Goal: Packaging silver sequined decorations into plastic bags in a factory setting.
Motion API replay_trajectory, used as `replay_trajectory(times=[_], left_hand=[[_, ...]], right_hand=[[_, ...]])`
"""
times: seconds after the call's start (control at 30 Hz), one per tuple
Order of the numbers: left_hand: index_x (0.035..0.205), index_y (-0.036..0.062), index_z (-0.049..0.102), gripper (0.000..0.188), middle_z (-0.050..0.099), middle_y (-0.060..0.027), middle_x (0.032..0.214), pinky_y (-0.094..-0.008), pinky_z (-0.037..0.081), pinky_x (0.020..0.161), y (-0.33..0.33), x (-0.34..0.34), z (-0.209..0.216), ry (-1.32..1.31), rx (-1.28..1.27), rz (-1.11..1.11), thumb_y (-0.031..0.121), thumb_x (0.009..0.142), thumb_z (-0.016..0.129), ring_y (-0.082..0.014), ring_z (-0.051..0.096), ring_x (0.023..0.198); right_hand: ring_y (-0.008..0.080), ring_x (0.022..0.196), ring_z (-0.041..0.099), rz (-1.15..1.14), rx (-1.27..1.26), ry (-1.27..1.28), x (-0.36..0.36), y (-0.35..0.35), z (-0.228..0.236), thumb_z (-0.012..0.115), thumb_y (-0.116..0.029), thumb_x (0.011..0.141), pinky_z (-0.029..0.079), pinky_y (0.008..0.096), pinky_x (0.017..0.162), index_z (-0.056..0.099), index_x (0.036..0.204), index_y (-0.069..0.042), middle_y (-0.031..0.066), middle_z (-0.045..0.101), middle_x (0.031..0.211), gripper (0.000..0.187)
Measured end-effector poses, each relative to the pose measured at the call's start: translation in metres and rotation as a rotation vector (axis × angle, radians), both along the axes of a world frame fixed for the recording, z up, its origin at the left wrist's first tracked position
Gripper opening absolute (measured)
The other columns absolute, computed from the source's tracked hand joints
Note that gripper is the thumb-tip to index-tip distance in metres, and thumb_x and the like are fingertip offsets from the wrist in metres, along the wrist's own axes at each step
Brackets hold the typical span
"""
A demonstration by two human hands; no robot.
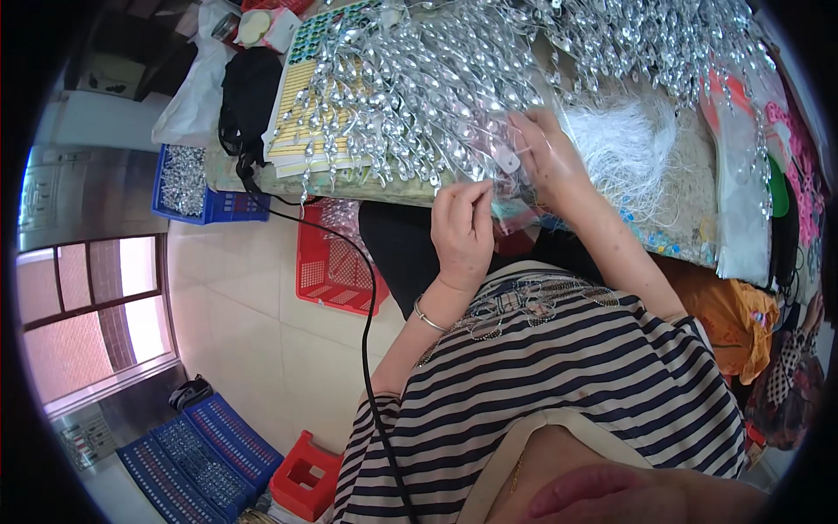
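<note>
At the table's near edge, my right hand [552, 162] grips a clear plastic bag [511, 218] with shiny silver pieces inside. A pale round-ended tab [507, 161] shows at the bag beside my fingers. My left hand [463, 231], with a bangle at the wrist, is closed in a pinch at the bag's left side; what sits between its fingertips is too small to make out. Just beyond both hands lies a thick spread of silver twisted hanging ornaments [419, 87], overlapping one another. To the right of my right hand is a heap of white thread [624, 148].
Yellow-lined sheets [301, 113] and a black bag [249, 96] lie at the table's left. Flat plastic bags [742, 201] cover its right end. A black cable [362, 336] hangs down past my left arm. Red crate [336, 271], blue crate [209, 205] and red stool [305, 479] stand left.
</note>
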State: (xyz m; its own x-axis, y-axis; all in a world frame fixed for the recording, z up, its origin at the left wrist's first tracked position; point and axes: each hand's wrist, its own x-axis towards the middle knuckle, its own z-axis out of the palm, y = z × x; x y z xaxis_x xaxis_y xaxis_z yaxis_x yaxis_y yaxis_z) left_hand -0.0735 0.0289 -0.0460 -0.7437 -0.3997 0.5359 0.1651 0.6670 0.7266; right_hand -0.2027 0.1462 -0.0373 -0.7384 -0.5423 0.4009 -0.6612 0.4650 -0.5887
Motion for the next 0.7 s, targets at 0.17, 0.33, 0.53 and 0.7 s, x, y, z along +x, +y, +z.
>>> replay_trajectory(times=[0.17,0.33,0.53,0.7], left_hand=[[0.095,0.0042,0.063,0.014,0.055,-0.0112,0.086,-0.0342,0.046,0.069,-0.001,0.002,-0.004,-0.010,0.023,0.030,0.002,0.081,0.063,-0.0273,0.056,0.077],[0.095,0.0035,0.063,0.014,0.055,-0.0114,0.086,-0.0340,0.047,0.069,0.002,0.001,-0.004,0.013,0.039,0.043,0.001,0.081,0.063,-0.0270,0.057,0.077],[0.095,0.0031,0.063,0.014,0.055,-0.0117,0.088,-0.0332,0.047,0.069,0.001,0.002,-0.006,0.012,0.014,0.069,0.000,0.081,0.062,-0.0264,0.056,0.078],[0.095,0.0013,0.062,0.014,0.056,-0.0120,0.088,-0.0318,0.047,0.069,-0.001,0.004,-0.005,0.013,0.034,0.067,-0.002,0.081,0.062,-0.0251,0.056,0.079]], right_hand=[[0.0363,0.079,0.058,0.001,-0.059,0.034,0.024,0.010,0.006,0.055,-0.009,0.091,0.049,0.0398,0.066,0.054,0.123,-0.009,0.0193,0.055,0.093,0.032],[0.0367,0.077,0.060,-0.010,0.032,0.011,0.027,0.012,0.010,0.055,-0.012,0.090,0.049,0.0424,0.066,0.053,0.125,-0.011,0.0168,0.059,0.087,0.034],[0.0396,0.084,0.060,-0.019,0.311,-0.156,0.018,0.007,0.019,0.053,-0.025,0.090,0.048,0.0450,0.071,0.044,0.133,-0.013,0.0197,0.058,0.095,0.046],[0.0436,0.104,0.052,0.104,-0.079,-0.028,0.037,0.013,0.005,0.062,-0.011,0.083,0.046,0.0447,0.086,0.037,0.136,-0.005,0.0234,0.049,0.116,0.059]])
